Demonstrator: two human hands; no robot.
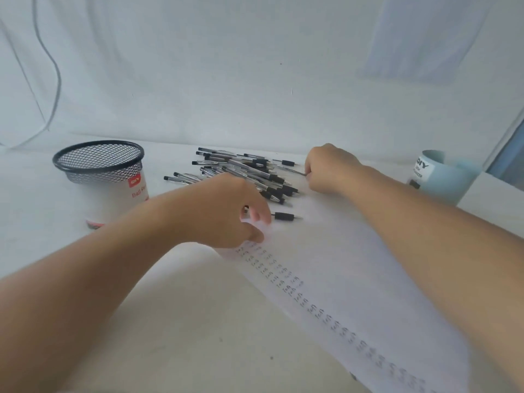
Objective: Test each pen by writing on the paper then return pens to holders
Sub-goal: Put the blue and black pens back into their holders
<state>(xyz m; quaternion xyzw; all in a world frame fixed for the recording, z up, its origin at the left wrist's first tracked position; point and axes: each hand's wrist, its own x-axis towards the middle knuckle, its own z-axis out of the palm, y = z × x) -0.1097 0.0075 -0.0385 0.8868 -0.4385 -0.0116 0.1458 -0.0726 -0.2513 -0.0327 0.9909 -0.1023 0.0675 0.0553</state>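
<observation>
Pens: heap (249,173) of black-and-clear pens lying on the counter (198,321), just past the far end of the paper, between the two holders.
Single pen (284,216): lying apart from the heap at the paper's far edge, just beside the left fingertips.
Paper (354,279): long white sheet, flat, with rows of small handwritten marks down its left side.
Left hand (224,211): palm down over the paper's far corner, thumb on the sheet, fingers bent down and blurred; touching or pinching the single pen, cannot tell.
Right hand (329,170): right of the heap, fingers curled in, pinching the end of a thin pen (297,171) at the heap's edge.
Mesh holder (99,163): black, upright, left of the heap, white labelled liner inside.
Blue holder (442,177): upright, far right, beyond the right forearm.
</observation>
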